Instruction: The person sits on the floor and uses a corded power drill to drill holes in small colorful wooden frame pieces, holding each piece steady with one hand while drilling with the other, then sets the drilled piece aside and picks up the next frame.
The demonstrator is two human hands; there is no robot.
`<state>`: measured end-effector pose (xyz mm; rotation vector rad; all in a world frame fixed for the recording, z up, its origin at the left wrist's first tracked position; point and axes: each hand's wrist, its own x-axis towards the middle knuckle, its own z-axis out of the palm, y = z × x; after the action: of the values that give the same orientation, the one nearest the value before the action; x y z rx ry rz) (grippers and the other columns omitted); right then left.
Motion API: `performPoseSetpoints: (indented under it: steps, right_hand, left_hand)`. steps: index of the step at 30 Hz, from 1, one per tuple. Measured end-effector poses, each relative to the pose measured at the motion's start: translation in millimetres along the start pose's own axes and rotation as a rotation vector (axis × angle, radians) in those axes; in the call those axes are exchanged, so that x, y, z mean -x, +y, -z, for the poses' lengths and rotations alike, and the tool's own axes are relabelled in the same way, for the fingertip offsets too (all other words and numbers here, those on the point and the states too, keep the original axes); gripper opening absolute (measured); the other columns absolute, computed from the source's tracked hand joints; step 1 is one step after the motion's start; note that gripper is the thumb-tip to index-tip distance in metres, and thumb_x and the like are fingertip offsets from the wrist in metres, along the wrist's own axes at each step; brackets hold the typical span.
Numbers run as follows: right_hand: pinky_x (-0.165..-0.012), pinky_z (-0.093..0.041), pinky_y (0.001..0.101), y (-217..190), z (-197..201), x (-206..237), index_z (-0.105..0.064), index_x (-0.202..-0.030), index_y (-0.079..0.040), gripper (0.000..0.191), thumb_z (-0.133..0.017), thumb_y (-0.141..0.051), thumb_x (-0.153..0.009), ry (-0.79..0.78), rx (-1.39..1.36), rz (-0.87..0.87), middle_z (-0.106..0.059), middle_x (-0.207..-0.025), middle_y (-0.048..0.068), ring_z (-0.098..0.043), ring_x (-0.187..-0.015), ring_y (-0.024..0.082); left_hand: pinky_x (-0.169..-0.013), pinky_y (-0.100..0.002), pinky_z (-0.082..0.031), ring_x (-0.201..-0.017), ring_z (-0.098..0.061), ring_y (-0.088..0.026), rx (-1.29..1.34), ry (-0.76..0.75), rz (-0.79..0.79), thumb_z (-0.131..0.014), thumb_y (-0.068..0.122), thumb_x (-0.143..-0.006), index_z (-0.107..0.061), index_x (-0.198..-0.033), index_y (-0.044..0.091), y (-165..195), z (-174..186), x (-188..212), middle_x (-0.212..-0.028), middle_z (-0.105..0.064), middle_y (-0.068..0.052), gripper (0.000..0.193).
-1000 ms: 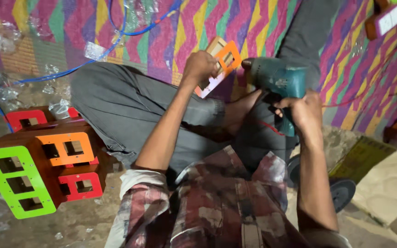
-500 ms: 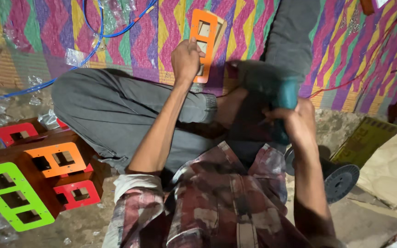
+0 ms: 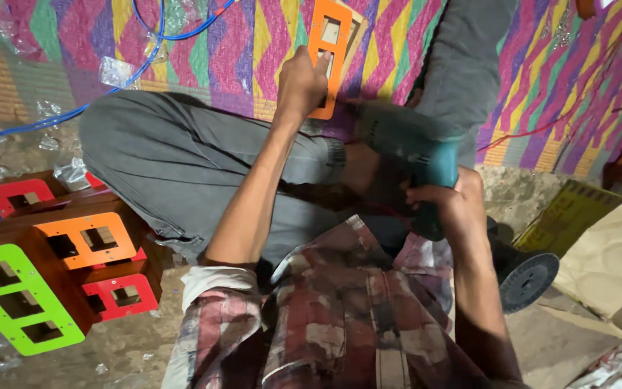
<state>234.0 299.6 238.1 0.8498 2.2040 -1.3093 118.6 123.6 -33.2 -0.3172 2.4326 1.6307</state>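
Observation:
My left hand (image 3: pixel 301 83) grips an orange rectangular panel with cut-out windows (image 3: pixel 330 52), holding it upright against the zigzag-patterned mat near my knee. My right hand (image 3: pixel 449 198) is wrapped around the handle of a teal power drill (image 3: pixel 408 144), whose nose points toward the lower end of the panel. The drill tip is blurred and partly hidden behind my left wrist. I sit cross-legged in grey trousers (image 3: pixel 181 158) and a plaid shirt.
At the left stands a stack of wooden boxes with green (image 3: pixel 19 302), orange (image 3: pixel 88 241) and red (image 3: pixel 120 297) faces. A blue cable (image 3: pixel 145 32) runs over the mat. Cardboard (image 3: pixel 606 263), a dark round disc (image 3: pixel 527 281) and plastic wrappers lie around.
My left hand has pushed the orange panel farther away and stood it more upright. The drill has swung down and left toward the panel's lower end.

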Motion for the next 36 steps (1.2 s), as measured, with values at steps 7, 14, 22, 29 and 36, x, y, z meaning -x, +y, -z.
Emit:
performPoseSetpoints:
  steps: [7, 14, 22, 29, 36]
  right_hand:
    - [-0.060, -0.054, 0.0307, -6.6, 4.9, 1.8, -0.072, -0.092, 0.006, 0.029, -0.064, -0.002, -0.065, 0.010, -0.051, -0.033, -0.074, -0.080, 0.014, -0.067, -0.062, 0.020]
    - [-0.060, -0.055, 0.0316, -1.3, 8.1, -4.6, -0.072, -0.092, 0.008, 0.030, -0.063, -0.001, -0.065, -0.033, -0.024, 0.019, -0.075, -0.082, 0.017, -0.070, -0.064, 0.021]
    - [-0.060, -0.055, 0.0310, 0.1, 9.7, -6.3, -0.073, -0.094, 0.009, 0.030, -0.062, 0.001, -0.066, -0.042, -0.036, 0.044, -0.075, -0.082, 0.017, -0.070, -0.065, 0.021]
    - [-0.061, -0.055, 0.0298, -4.1, 8.4, -5.7, -0.072, -0.095, 0.009, 0.029, -0.063, 0.002, -0.068, -0.062, -0.038, 0.044, -0.075, -0.084, 0.017, -0.069, -0.066, 0.020]
    - [-0.062, -0.055, 0.0308, -2.0, 7.2, -4.1, -0.071, -0.096, 0.010, 0.029, -0.063, 0.001, -0.069, -0.054, -0.059, 0.031, -0.074, -0.084, 0.017, -0.069, -0.066, 0.020]
  left_hand:
    - [-0.073, -0.050, -0.056, -0.086, -0.073, -0.045, 0.078, -0.082, 0.014, -0.073, 0.024, -0.090, -0.057, -0.097, -0.007, -2.5, 0.3, 1.0, -0.087, -0.071, -0.029, 0.035]
    - [-0.072, -0.049, -0.056, -0.086, -0.072, -0.045, 0.105, -0.054, -0.029, -0.075, 0.011, -0.087, -0.056, -0.095, -0.005, -5.8, -1.2, 3.7, -0.086, -0.069, -0.030, 0.026]
    - [-0.074, -0.050, -0.054, -0.087, -0.071, -0.046, 0.095, -0.042, -0.037, -0.077, 0.011, -0.084, -0.055, -0.094, -0.005, -8.1, -3.0, 1.9, -0.086, -0.069, -0.029, 0.028]
    - [-0.074, -0.049, -0.054, -0.088, -0.071, -0.045, 0.139, -0.041, -0.025, -0.075, 0.010, -0.086, -0.054, -0.094, -0.004, -10.1, -3.5, 3.1, -0.087, -0.069, -0.028, 0.026]
    - [-0.073, -0.048, -0.055, -0.085, -0.072, -0.042, 0.173, -0.054, 0.006, -0.073, 0.010, -0.086, -0.054, -0.094, -0.003, -7.9, -2.7, 5.3, -0.087, -0.068, -0.027, 0.025]
